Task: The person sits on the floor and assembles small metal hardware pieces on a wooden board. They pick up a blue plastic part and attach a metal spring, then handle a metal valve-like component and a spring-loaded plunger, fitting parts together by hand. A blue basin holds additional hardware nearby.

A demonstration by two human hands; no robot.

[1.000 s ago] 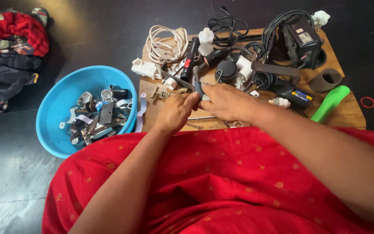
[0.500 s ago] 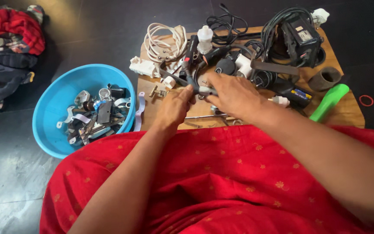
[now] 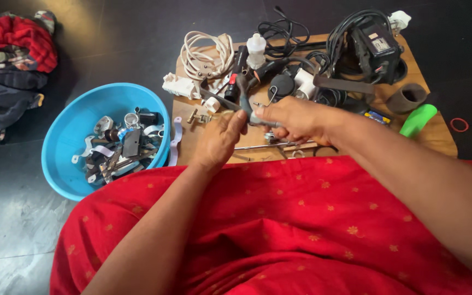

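My right hand (image 3: 296, 117) grips a dark grey plier-like tool (image 3: 245, 97) by its handles, and the tool's jaws point up and away from me. My left hand (image 3: 219, 136) is closed beside it, with its fingertips at a small piece close to the tool; what that piece is cannot be made out. Both hands hover over the near edge of a low wooden board (image 3: 438, 136). A thin metal rod (image 3: 258, 146) lies on the board just under them.
A blue plastic basin (image 3: 66, 164) with several metal clamps and parts stands left of the board. On the board lie a white coiled cable (image 3: 203, 52), black cables, a black box device (image 3: 375, 46), a tape roll (image 3: 405, 98) and a green handle (image 3: 417, 120). Clothes (image 3: 9, 60) are heaped far left.
Both hands have lifted slightly off the board and shifted up, bringing the grey tool higher. The left hand's fingers have closed in at the tool.
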